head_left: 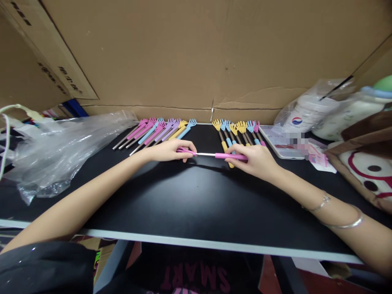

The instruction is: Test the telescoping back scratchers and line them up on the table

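Observation:
A pink back scratcher (206,154) is held level above the black table, its thin metal rod showing between my two hands. My left hand (171,150) is closed around its claw head, which it partly hides. At the other end, my right hand (252,159) grips the pink handle. Behind my left hand lies a row of several back scratchers (159,130) in pink, blue, purple and yellow, some with bare metal rods toward me. Behind my right hand lies a second row of back scratchers (239,130), mostly yellow and blue, with coloured handles toward me.
Crumpled clear plastic bags (64,147) lie at the left beside a white cable (4,134). On the right are a white tablet-like box (280,143), a bagged cup (306,114) and a brown plush-looking bag (361,163). A cardboard wall (183,53) closes off the back.

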`<state>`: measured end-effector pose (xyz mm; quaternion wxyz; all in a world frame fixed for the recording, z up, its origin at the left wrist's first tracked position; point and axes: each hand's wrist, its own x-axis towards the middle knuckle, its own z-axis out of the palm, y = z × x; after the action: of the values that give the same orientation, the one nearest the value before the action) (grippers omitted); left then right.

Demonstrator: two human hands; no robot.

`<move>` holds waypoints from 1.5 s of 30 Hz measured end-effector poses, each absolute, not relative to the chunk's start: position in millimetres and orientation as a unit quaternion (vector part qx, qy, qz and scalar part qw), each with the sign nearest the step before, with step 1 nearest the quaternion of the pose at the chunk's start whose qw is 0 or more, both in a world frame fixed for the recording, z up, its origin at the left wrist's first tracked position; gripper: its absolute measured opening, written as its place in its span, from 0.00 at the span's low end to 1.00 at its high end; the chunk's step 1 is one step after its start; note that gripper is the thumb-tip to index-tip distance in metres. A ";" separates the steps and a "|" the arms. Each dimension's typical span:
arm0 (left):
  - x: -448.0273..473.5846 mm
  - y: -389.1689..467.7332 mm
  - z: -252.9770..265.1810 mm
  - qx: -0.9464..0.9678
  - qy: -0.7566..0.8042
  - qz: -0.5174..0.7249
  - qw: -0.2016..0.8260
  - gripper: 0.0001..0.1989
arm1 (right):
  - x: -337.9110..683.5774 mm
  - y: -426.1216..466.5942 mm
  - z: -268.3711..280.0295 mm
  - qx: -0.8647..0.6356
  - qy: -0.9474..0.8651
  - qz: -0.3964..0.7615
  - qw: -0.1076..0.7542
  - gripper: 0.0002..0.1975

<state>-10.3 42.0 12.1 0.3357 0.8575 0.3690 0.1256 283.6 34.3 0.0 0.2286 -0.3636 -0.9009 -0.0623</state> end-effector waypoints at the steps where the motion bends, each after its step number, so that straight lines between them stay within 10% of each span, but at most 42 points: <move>1: -9.3 41.3 10.8 0.861 0.370 0.132 0.324 0.14 | 283.5 34.3 -0.9 -0.365 -0.900 -0.059 0.229 0.15; 21: 1.8 29.6 -11.3 0.910 0.348 0.194 -0.116 0.12 | 289.8 38.5 -5.1 -0.351 -0.907 -0.072 0.221 0.14; 45: 2.5 24.3 -2.5 0.887 0.276 0.199 -0.312 0.16 | 281.6 30.6 -5.9 -0.369 -0.903 0.018 0.219 0.18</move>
<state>2.5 24.3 -2.5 -0.3123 0.8869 0.2760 0.1993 281.6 30.6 -5.9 0.2193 -0.3690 -0.9030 0.0183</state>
